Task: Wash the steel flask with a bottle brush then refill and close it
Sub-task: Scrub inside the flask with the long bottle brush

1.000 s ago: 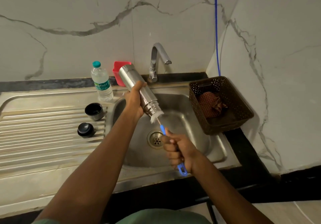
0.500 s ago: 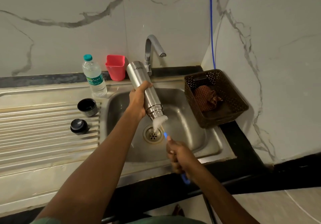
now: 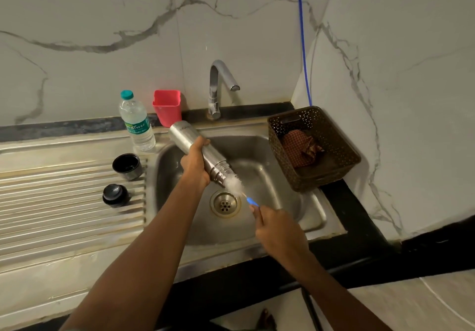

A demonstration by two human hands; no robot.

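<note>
Head view: left hand (image 3: 194,166) grips tilted steel flask (image 3: 198,152); right hand (image 3: 279,230) clutches bottle brush (image 3: 235,185).

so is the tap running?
Off: no stream falls from the tap spout into the sink, as far as the head view shows.

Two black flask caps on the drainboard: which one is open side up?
The black cup-shaped cap, farther back by the water bottle, shows its hollow inside. The other black cap, nearer the camera, shows a closed domed top.
</note>
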